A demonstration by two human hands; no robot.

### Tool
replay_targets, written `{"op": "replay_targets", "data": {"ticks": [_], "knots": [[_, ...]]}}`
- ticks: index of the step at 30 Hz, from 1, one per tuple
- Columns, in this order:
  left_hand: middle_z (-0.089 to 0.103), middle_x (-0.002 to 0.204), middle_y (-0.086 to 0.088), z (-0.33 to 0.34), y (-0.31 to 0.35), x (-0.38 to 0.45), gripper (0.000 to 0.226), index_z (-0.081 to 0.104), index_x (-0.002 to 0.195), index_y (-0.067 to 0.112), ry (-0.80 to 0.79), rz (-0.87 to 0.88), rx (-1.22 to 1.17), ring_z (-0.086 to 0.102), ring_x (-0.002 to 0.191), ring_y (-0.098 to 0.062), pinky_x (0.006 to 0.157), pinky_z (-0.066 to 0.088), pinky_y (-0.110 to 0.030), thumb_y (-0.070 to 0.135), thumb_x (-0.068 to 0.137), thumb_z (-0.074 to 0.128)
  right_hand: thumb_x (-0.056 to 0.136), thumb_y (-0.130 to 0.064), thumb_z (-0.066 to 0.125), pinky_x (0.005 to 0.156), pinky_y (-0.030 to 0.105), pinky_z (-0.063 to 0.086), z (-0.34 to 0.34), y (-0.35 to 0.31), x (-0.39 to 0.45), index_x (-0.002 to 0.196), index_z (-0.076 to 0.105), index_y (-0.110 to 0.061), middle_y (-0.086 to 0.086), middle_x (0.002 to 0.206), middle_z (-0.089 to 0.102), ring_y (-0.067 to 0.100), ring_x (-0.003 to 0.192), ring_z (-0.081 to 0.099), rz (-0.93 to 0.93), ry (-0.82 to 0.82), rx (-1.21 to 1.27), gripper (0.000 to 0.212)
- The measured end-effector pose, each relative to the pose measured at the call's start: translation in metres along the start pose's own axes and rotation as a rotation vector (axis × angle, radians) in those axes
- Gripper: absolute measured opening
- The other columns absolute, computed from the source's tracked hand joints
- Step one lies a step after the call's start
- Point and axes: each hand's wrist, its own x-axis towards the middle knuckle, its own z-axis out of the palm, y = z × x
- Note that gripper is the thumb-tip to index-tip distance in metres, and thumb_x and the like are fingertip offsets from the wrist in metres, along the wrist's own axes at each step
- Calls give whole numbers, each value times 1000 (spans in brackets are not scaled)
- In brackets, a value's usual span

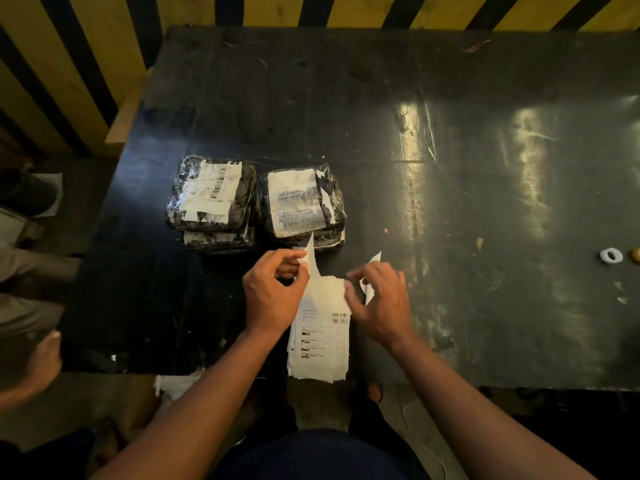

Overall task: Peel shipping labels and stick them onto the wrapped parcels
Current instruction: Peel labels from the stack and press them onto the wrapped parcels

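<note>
Two stacks of dark plastic-wrapped parcels sit side by side on the black table: the left parcel stack (212, 199) carries a white barcode label on top, and the right parcel stack (303, 204) has a paler, worn label. A pile of white shipping label sheets (320, 341) lies at the table's near edge. My left hand (273, 292) pinches the lifted upper left corner of the top sheet. My right hand (379, 303) pinches the raised upper right corner, which curls up off the pile.
A small white ring (611, 255) and a brownish round object (635, 254) lie at the table's far right. Another person's leg and bare foot (41, 362) stand left of the table (450, 168). A yellow and black striped wall runs behind.
</note>
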Motion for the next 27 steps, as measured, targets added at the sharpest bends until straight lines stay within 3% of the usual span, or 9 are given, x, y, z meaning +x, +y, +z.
{"op": "replay_targets", "data": {"ticks": [3,7,12,15,18,22,24,27], "knots": [[73,94,5,3,5,2,19,77,106,15,20,-32,-21,71,77,-4,67,58,-17,7,88,78,88,-33,73,79,32,40,2,-36,-1,98,68,-17,-3,97,63,15,90,58,-190,65,64,20],[75,90,4,5,11,7,17,77,104,16,56,-111,-77,73,78,-3,66,57,-15,9,89,78,90,-26,75,74,35,44,10,-52,-4,106,72,-15,7,116,63,20,91,60,-368,44,-9,20],[75,91,5,5,13,9,19,77,106,15,51,-177,-88,73,80,0,67,57,-13,9,89,78,83,-1,75,70,38,51,21,-44,2,124,68,-13,14,124,64,24,87,64,-390,14,-90,44],[75,94,4,5,12,12,19,77,107,16,33,-204,-98,73,80,0,65,55,-11,11,90,78,82,4,71,70,40,55,22,-41,5,122,69,-9,13,117,69,29,91,67,-420,11,-80,41],[75,98,6,4,13,13,22,74,113,21,9,-200,-95,73,79,-2,63,56,-13,19,92,78,83,8,67,69,43,54,19,-39,10,121,71,-6,12,112,70,30,88,65,-428,7,-61,40],[73,104,8,-7,23,25,52,49,143,36,-13,-272,-292,76,80,-8,73,61,-21,34,96,72,84,9,69,77,41,58,9,-36,14,118,74,-5,8,111,72,28,93,68,-384,22,51,36],[72,108,7,-16,18,39,41,56,134,37,13,-292,-297,75,90,-10,82,63,-32,33,96,71,88,6,70,86,31,59,-1,-38,12,116,76,-7,4,111,73,20,98,70,-286,60,190,31],[72,109,8,-29,6,50,20,72,113,31,-44,-298,-219,71,101,-11,91,61,-44,24,94,73,89,2,75,80,26,60,-16,-43,16,114,78,-9,0,110,74,9,93,70,-112,77,418,28]]}}
